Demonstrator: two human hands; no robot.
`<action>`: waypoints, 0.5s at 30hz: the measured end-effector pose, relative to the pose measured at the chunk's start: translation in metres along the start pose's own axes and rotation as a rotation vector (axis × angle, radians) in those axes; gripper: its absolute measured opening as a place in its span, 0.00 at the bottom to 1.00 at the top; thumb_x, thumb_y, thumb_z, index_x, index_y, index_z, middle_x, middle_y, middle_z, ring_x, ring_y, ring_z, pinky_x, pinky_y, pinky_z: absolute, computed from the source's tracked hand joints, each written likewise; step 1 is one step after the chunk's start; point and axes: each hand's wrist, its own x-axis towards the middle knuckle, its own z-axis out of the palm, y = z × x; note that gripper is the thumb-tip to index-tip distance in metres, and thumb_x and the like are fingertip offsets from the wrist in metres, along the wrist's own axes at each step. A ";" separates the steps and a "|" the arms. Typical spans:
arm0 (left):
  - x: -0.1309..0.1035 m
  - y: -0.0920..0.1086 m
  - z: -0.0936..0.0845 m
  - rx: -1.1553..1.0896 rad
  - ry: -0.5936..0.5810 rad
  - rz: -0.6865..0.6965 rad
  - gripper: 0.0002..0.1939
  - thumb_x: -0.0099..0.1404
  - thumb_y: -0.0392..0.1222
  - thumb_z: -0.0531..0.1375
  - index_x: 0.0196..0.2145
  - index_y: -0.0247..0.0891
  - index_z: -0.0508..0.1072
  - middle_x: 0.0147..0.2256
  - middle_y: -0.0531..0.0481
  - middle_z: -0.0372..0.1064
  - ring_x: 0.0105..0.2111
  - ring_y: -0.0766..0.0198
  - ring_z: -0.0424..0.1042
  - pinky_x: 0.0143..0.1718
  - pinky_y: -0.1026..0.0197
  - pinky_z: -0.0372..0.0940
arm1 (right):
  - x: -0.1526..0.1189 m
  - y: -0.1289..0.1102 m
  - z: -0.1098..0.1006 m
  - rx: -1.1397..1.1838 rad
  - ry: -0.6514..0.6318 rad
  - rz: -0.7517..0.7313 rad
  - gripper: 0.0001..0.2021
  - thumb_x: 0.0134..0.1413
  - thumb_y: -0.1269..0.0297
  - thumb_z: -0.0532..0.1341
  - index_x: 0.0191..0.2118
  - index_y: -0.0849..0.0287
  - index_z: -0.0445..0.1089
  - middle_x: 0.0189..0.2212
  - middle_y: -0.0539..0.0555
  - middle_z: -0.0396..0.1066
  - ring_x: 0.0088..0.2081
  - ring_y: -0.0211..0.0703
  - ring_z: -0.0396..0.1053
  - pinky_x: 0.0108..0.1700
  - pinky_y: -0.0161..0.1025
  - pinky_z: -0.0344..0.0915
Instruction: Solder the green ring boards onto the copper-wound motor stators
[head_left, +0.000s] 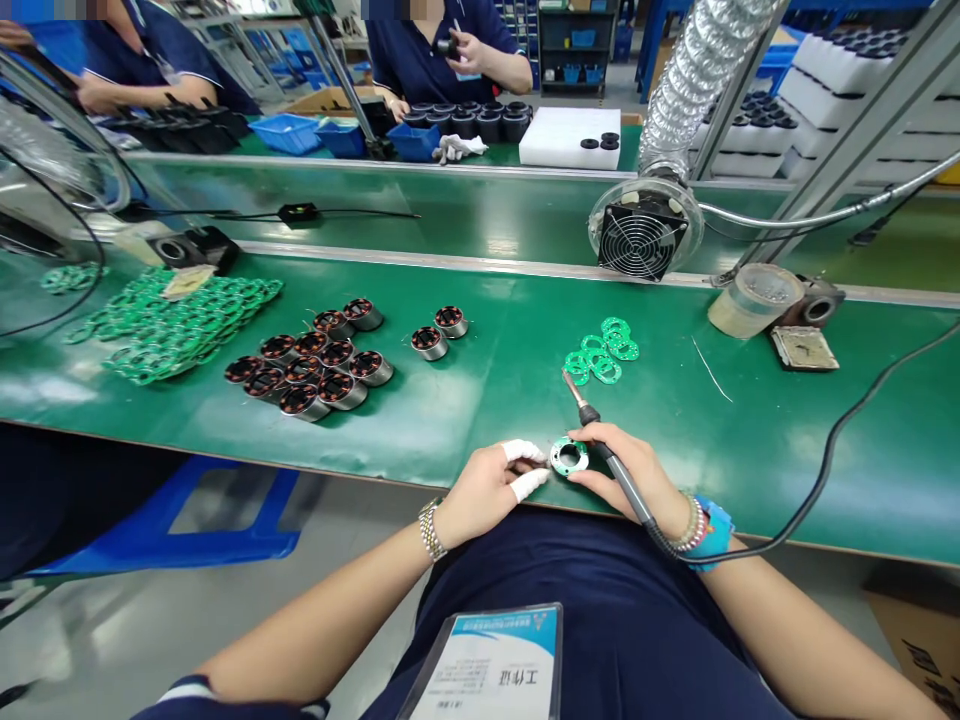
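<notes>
My right hand (637, 465) holds a soldering iron (626, 485) lying across the palm, its tip pointing up and away. Thumb and index finger of that hand also grip a motor stator topped by a green-and-white ring circuit board (559, 467) near the bench's front edge. My left hand (495, 485), with white finger covers, is at the ring's left side. Its thumb and fingers are apart; whether they touch the ring is unclear. Beyond the iron's tip lie several loose green ring boards (616, 328).
Wound copper stators (302, 370) stand in a group at left, two more (429, 343) beside them. Farther left is a heap of green ring boards (180, 325). A fan (637, 243), a tub (754, 298) and an iron stand (817, 300) are behind. Co-workers (450, 60) sit opposite.
</notes>
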 end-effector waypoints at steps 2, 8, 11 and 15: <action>-0.001 -0.004 -0.004 0.231 0.081 0.201 0.07 0.58 0.41 0.59 0.35 0.39 0.74 0.33 0.48 0.72 0.32 0.64 0.71 0.36 0.62 0.66 | 0.000 0.000 0.000 0.010 -0.006 0.000 0.17 0.51 0.61 0.62 0.47 0.56 0.62 0.39 0.56 0.71 0.40 0.44 0.71 0.44 0.40 0.68; 0.005 -0.009 -0.005 0.322 0.086 0.350 0.06 0.60 0.39 0.57 0.31 0.39 0.74 0.33 0.48 0.73 0.33 0.64 0.71 0.38 0.62 0.65 | -0.001 0.001 0.000 0.025 -0.020 -0.001 0.17 0.52 0.62 0.62 0.47 0.56 0.62 0.40 0.56 0.70 0.41 0.43 0.70 0.44 0.40 0.67; 0.005 -0.010 0.000 0.179 0.095 0.251 0.05 0.59 0.40 0.58 0.30 0.37 0.72 0.32 0.48 0.71 0.31 0.65 0.70 0.34 0.64 0.66 | -0.001 0.000 0.000 0.031 -0.022 -0.004 0.16 0.52 0.62 0.62 0.47 0.57 0.62 0.40 0.56 0.70 0.41 0.43 0.70 0.45 0.40 0.67; 0.005 -0.009 0.015 -0.079 0.167 0.089 0.07 0.56 0.42 0.60 0.26 0.35 0.68 0.26 0.51 0.68 0.25 0.67 0.68 0.29 0.65 0.66 | 0.000 0.000 0.001 0.022 -0.011 -0.014 0.16 0.52 0.62 0.62 0.47 0.56 0.62 0.40 0.56 0.70 0.41 0.44 0.69 0.45 0.41 0.67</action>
